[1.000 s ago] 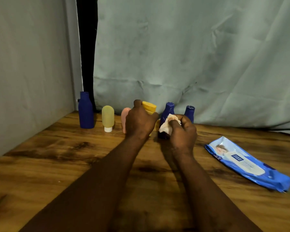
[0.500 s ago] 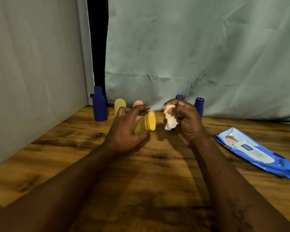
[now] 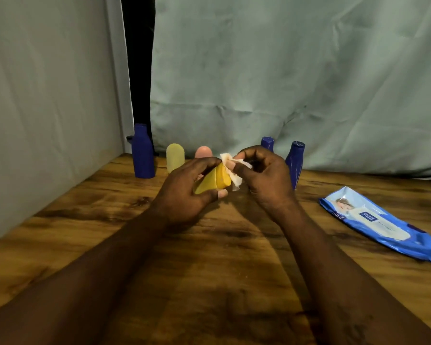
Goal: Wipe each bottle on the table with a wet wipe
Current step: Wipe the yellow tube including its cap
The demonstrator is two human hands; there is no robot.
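Near the middle of the frame the left hand (image 3: 184,195) grips a small yellow plastic bottle (image 3: 213,181). The fingers lie over the top and the thumb sits underneath, so the bottle is held tipped on its side above the brown wooden table (image 3: 209,270) with its cap end turned to the right. Just right of it, the right hand (image 3: 266,180) pinches a crumpled white wet wipe (image 3: 236,180) between thumb and curled fingers, and the wipe is touching that cap end. Behind the hands a row of bottles stands upright along the far edge of the table. At centre left is a tall dark blue plastic bottle (image 3: 142,151), then a pale yellow rounded bottle (image 3: 175,156), then a pink rounded bottle (image 3: 203,152) (only its top shows above the left fingers). To the right, a dark blue bottle cap (image 3: 267,143) pokes up over the right hand, and a slim dark blue bottle (image 3: 295,161) stands just beside that hand; whether they touch I cannot tell from here. At the right of the frame, well apart from the hands, a flat blue plastic pack of wipes (image 3: 381,222) lies on the wood. A creased grey-green cloth backdrop (image 3: 284,70) fills the upper frame.
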